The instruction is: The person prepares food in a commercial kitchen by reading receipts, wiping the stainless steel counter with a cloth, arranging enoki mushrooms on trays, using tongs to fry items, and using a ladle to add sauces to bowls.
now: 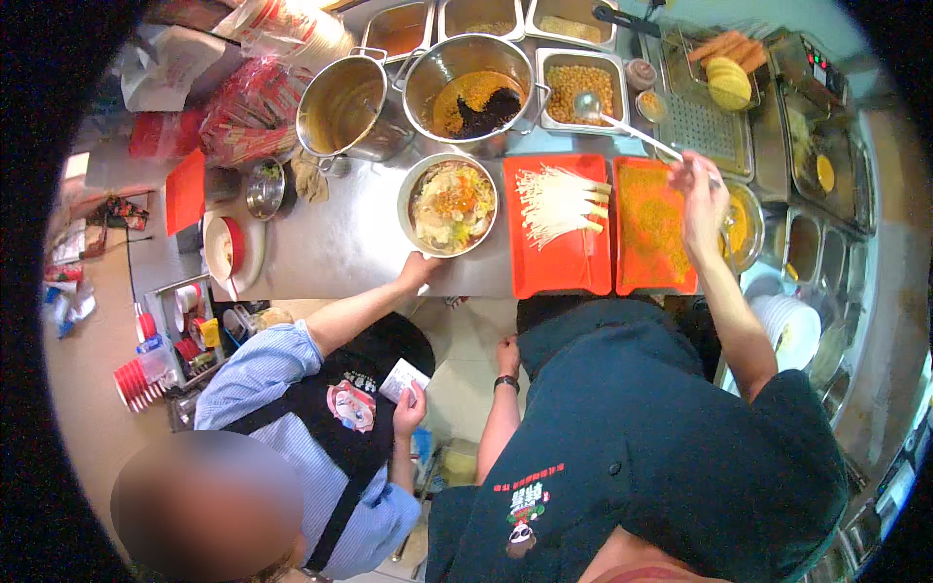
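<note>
My right hand (pixel 704 194) is closed around the handle of a long metal ladle (pixel 622 126). Its round bowl rests among small tan, bean-like pieces (pixel 564 92) in a square steel pan. Low beside my body, my left hand (pixel 508 358) hangs with its fingers curled in and no object visible in it. Below my right arm lies an orange tray (pixel 641 185) with yellow-brown residue. Left of it, a second orange tray (pixel 530 272) holds bundles of thin white enoki mushrooms (pixel 564 202). A co-worker's hand (pixel 420 272) touches a filled bowl (pixel 449 209) on the counter.
The co-worker's other hand holds a paper slip (pixel 403 379). Two deep steel pots (pixel 355 107) stand at the back, one with dark and yellow sauce. A fryer basket (pixel 695 58) and cooking equipment fill the right. White plates (pixel 787 330) are stacked low right; bagged packages (pixel 253 117) lie left.
</note>
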`<state>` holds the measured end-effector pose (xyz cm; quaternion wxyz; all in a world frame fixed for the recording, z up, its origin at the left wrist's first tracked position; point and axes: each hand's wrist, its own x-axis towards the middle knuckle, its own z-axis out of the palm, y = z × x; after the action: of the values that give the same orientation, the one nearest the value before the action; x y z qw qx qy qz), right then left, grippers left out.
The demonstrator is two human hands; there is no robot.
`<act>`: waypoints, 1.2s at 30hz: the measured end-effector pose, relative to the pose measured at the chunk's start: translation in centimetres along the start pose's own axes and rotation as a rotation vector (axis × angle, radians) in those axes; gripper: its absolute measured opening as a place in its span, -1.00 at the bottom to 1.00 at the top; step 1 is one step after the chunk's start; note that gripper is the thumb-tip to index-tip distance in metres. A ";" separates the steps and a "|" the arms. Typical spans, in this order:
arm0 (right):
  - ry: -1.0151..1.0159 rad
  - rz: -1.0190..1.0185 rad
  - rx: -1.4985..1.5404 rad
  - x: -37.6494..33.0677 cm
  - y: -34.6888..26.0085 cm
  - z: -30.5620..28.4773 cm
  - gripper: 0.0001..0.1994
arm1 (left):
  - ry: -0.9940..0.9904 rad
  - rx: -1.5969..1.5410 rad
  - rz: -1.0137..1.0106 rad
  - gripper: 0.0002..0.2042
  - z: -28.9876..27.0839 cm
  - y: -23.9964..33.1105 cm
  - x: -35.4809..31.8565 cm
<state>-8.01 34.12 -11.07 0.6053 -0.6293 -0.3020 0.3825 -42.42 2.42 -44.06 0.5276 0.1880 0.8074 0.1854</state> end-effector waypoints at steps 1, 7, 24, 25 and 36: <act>-0.018 -0.041 -0.072 1.6 1.7 -0.5 -0.74 | 0.011 0.018 0.033 -0.62 0.3 -0.2 -0.1; -0.261 0.271 0.420 4.9 5.9 1.0 -0.66 | -0.082 0.085 0.073 -0.70 0.5 6.7 -4.3; 0.246 -0.307 -0.662 -2.8 -6.3 -37.0 -0.84 | -0.247 0.524 0.695 -0.58 15.5 18.9 -18.2; 0.311 -0.438 -0.870 -0.9 -8.3 -40.1 -0.84 | -0.248 0.527 0.722 -0.57 16.2 20.4 -19.1; 0.150 0.577 -1.728 3.6 -8.4 -54.0 -0.53 | -0.355 0.579 0.809 -0.57 18.2 26.6 -18.4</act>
<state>40.33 9.21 -4.53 -0.1774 -0.9378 -0.2742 0.1180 -15.95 17.94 -23.29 0.4690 0.6510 0.5868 0.1092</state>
